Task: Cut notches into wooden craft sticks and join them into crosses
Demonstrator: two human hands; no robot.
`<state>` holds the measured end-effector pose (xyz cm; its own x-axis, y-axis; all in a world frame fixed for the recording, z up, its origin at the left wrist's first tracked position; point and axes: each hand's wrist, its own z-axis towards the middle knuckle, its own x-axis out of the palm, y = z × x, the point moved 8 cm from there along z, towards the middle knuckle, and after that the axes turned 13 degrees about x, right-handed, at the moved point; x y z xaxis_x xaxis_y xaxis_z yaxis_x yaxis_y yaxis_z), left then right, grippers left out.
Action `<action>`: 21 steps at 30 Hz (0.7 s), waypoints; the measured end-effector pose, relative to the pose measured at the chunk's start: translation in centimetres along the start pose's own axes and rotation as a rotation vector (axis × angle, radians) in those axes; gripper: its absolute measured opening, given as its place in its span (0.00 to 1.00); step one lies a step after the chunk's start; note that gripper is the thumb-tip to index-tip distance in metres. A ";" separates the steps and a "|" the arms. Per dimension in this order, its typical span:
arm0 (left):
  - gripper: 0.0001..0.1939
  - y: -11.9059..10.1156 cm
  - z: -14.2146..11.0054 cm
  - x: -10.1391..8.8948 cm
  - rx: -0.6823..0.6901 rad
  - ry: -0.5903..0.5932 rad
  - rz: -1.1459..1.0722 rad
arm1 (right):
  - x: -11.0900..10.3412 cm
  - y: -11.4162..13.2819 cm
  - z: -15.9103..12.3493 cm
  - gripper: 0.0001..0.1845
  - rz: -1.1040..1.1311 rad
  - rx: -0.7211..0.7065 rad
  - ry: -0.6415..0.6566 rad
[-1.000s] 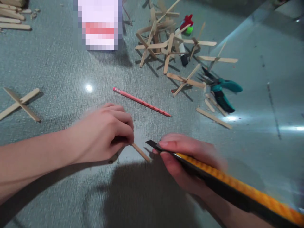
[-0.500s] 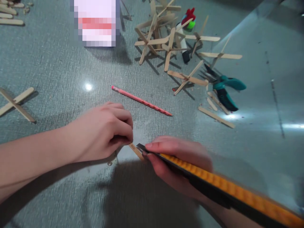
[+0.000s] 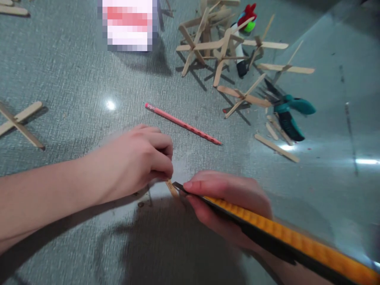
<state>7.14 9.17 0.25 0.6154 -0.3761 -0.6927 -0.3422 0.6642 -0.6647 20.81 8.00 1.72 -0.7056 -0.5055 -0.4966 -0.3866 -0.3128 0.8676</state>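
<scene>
My left hand is closed, its fingers pinching a wooden popsicle stick low over the table. A small rectangle is marked on the stick's face. In my right hand is a yellow and black utility knife, gripped near its blade end between thumb and fingers. The blade tip points left and meets or nearly meets the stick beside the mark; exact contact I cannot tell. Beyond both hands lies a pink pencil, tip to the right. The stick's upper end is hidden under my left fingers.
Several crossed-stick assemblies stand at the back right, near a red toy. Teal-handled pliers and loose stick pieces lie to the right. Two crossed sticks rest at left. A blurred-out box stands at the back.
Most things on the table have shifted slightly right in view, as the camera turned a little. Both hands keep their grips, and the blade stays close to the marked stick.
</scene>
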 end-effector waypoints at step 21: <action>0.21 -2.7 -0.4 0.7 -0.001 0.047 0.351 | -3.1 -1.0 -1.3 0.13 0.017 0.123 -0.209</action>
<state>8.23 6.83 1.48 0.4267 -0.1540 -0.8912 -0.5277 0.7579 -0.3837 24.16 8.77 2.34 -0.8155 -0.3283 -0.4766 -0.4334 -0.1992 0.8789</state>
